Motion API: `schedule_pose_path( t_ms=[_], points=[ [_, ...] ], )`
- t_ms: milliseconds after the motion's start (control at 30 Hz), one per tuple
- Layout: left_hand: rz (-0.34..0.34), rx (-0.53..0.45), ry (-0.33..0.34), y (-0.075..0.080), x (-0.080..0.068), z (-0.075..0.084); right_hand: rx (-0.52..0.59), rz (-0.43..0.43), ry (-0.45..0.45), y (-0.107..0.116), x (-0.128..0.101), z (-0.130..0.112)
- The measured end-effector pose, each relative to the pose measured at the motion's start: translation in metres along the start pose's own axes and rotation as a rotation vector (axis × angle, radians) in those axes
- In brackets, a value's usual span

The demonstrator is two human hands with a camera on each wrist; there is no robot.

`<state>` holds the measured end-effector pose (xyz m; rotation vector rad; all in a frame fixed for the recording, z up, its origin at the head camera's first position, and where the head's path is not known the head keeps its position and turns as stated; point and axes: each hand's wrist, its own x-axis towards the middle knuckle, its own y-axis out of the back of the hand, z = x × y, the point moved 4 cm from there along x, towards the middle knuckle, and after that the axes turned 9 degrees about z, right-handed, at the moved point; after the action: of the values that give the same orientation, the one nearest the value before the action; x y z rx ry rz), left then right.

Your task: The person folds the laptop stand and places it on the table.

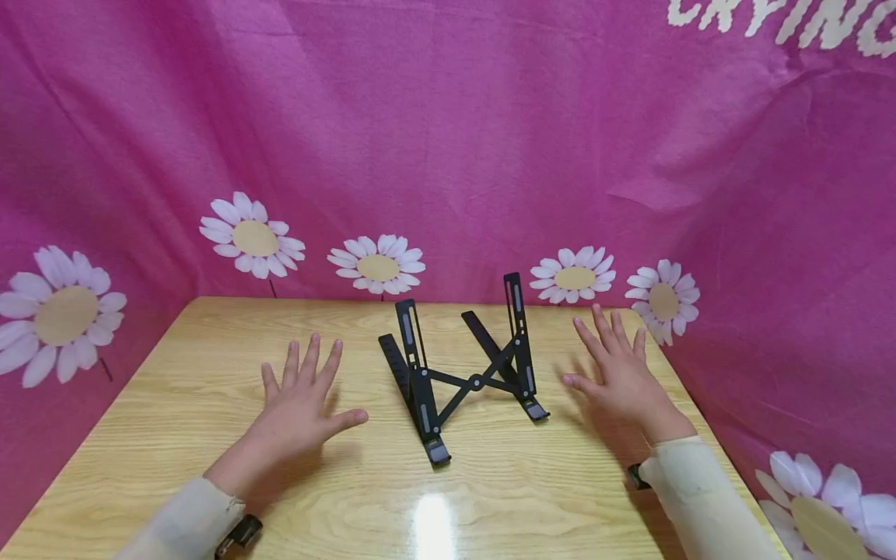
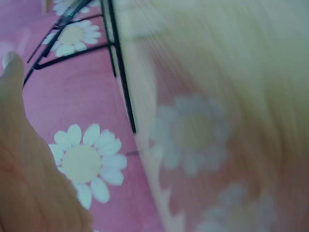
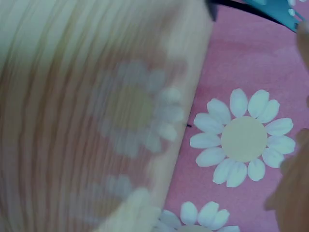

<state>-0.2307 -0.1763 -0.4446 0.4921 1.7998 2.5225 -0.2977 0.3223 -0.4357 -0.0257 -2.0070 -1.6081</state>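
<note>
Stand point(image 1: 469, 373) unfolded mid-worktop point(image 1: 210, 373), between my hands.
My left hand point(image 1: 304, 404) and right hand point(image 1: 619, 369) lie flat, fingers spread, holding nothing; stand's rails run away from me; each hand near, neither touching.

Pretty blurry shot here. The left two thirds or so is the glossy wooden surface point(image 3: 58, 96), with faint daisy reflections smeared across the grain. Its edge runs diagonally down from the top, and right beside it is the pink cloth backdrop point(image 3: 231, 67) printed with white daisies; the sharpest daisy point(image 3: 244, 138) sits right of middle, another peeks in at the bottom. A bit of black stand point(image 3: 251, 8) pokes in at the top right corner. Slivers of the right hand point(image 3: 295, 188) show along the right edge, too cropped to read the fingers.
</note>
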Motion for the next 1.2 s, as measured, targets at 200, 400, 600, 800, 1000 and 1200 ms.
schedule_pose_path(
  t_ms=[200,400,600,800,1000,1200],
  points=[
    [-0.050,-0.157,0.065,-0.010,-0.003,0.012,0.208,-0.049,-0.076,-0.004,-0.003,-0.001],
    [-0.038,-0.244,0.099,-0.011,-0.001,0.024,0.346,-0.066,-0.100,-0.007,0.000,0.000],
    [-0.002,-0.410,0.161,-0.013,0.002,0.036,0.535,-0.119,-0.139,-0.009,0.009,-0.002],
    [0.119,-0.538,0.209,-0.015,0.004,0.046,0.659,-0.168,-0.195,-0.017,0.018,-0.005],
    [0.170,-0.685,0.314,-0.025,0.005,0.053,0.839,-0.211,-0.201,-0.025,0.025,-0.010],
    [0.171,-0.871,0.387,-0.035,0.003,0.065,0.877,-0.224,-0.236,-0.031,0.026,-0.011]
  ],
)
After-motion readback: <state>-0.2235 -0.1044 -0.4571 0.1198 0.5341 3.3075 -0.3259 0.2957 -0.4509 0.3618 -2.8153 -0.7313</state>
